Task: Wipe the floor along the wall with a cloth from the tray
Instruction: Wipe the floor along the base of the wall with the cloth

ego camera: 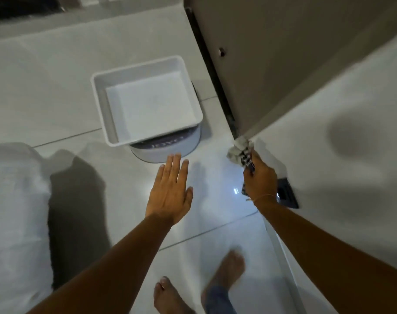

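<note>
- The cloth (pixel 238 150), pale grey with a dark patterned part, is bunched in the right hand (pixel 259 177) and pressed to the floor (pixel 215 177) right where the wall (pixel 328 143) meets the corner of a tan panel (pixel 272 53).
- The right hand's grip is closed round the cloth, fingers curled over it, with a thin band at the wrist.
- The left hand (pixel 170 193) hangs above the floor with its grip spread flat, fingers straight and together, holding nothing; its fingertips point toward the tray.
- The tray (pixel 97 87), white, square and with nothing in it, sits on top of a round white tub (pixel 170 150) with a dark printed band, which stands on the floor near the panel's base.
- A dark wall socket (pixel 288 193) shows on the wall just behind the right wrist.
- Two bare feet (pixel 229 268) stand on the glossy tiles at the bottom edge; white bedding (pixel 11 211) lies at the left edge.
</note>
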